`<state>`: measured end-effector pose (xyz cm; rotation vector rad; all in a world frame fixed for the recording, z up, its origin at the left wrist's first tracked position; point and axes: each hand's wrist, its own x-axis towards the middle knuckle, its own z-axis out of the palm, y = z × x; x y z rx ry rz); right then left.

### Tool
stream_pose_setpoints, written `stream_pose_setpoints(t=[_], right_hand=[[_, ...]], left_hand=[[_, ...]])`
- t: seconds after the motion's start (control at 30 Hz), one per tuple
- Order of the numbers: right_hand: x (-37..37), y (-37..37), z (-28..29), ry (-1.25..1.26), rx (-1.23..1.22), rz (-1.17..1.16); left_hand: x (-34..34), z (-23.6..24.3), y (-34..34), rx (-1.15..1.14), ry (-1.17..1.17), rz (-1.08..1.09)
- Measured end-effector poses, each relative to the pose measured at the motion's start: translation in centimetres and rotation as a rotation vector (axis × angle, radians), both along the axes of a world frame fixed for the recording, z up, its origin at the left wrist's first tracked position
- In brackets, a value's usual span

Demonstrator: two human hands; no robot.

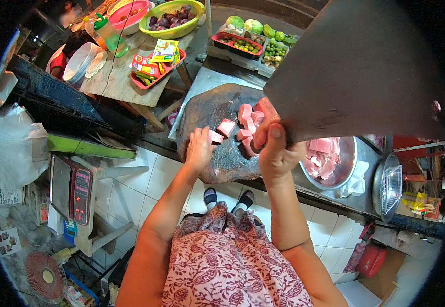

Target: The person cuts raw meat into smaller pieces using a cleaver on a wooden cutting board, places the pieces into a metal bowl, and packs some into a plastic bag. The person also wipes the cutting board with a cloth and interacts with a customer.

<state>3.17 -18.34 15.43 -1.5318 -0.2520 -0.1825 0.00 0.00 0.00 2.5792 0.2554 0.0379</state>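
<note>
My right hand [279, 153] is closed round the handle of a large cleaver [355, 71], raised so that its broad dark blade fills the upper right. The round wooden chopping board [222, 166] lies below. On the board's left part, my left hand [199, 149] has its fingers on a chunk of pink meat [215, 137]. Another meat cube [226, 127] sits just beyond it. Several more chunks [246, 121] are grouped toward the right, partly hidden by my right hand and the blade.
Right of the board stands a metal bowl [353, 171] with pink meat slices. Trays of vegetables [243, 45] are behind the board. A wooden table [115, 77] at far left holds a yellow-green basket [194, 23]. A digital scale [82, 197] and a fan [46, 276] stand left.
</note>
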Motion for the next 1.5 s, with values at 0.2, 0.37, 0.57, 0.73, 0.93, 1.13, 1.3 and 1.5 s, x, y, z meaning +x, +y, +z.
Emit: stream_pose_setpoints(t=[0.2,0.37,0.57,0.73,0.93,1.13,1.3,1.5], right_hand=[[-2.0,-0.8,-14.5,0.286,-0.981,0.150],[-3.1,-2.2,-17.6,0.239,-0.967,0.177],[-2.4,-2.8,-17.0,0.580,-0.674,0.259],[-1.8,-3.0,-13.0,0.230,-0.928,0.204],[-3.4,-2.1,-3.9,-0.043,-0.417,-0.028],[-2.6,-1.9,-4.4,-0.173,-0.284,-0.127],[-2.2,-2.1,-14.0,0.309,-1.070,0.188],[-3.5,-4.1,-14.0,0.334,-0.635,0.108]], left_hand=[[0.5,0.1,-1.5,-0.107,-0.044,0.067],[2.7,-0.7,-3.7,0.029,-0.049,0.037],[2.7,-1.2,-3.8,-0.027,-0.048,-0.024],[3.0,-0.4,-3.5,-0.053,0.015,-0.035],[2.0,-2.6,-2.4,-0.167,-0.142,-0.037],[0.9,-1.6,-2.6,-0.210,-0.105,0.030],[1.8,0.1,-3.6,-0.128,-0.008,0.053],[2.8,2.2,-5.4,0.071,0.106,0.011]])
